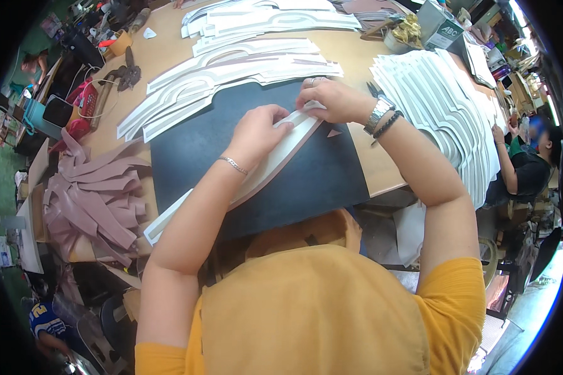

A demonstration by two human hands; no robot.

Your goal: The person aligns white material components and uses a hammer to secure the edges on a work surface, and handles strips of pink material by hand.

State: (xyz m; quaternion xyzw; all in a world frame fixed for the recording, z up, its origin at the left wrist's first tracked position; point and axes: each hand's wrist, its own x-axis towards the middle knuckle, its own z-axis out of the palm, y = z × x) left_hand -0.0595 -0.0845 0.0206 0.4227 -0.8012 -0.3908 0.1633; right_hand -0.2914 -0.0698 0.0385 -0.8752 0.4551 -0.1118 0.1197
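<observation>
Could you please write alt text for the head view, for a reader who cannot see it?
Both hands, left hand and right hand, press a long curved white-and-brown strip on a dark blue-grey mat on a tan wooden worktable. Stacks of curved white cut pieces lie right, mauve strips left.

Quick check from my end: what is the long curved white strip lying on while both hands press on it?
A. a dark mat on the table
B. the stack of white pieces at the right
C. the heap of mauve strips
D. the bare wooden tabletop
A: the left hand and right hand press the curved white strip down on the dark mat, apart from the mauve strips and the white stack.
</observation>
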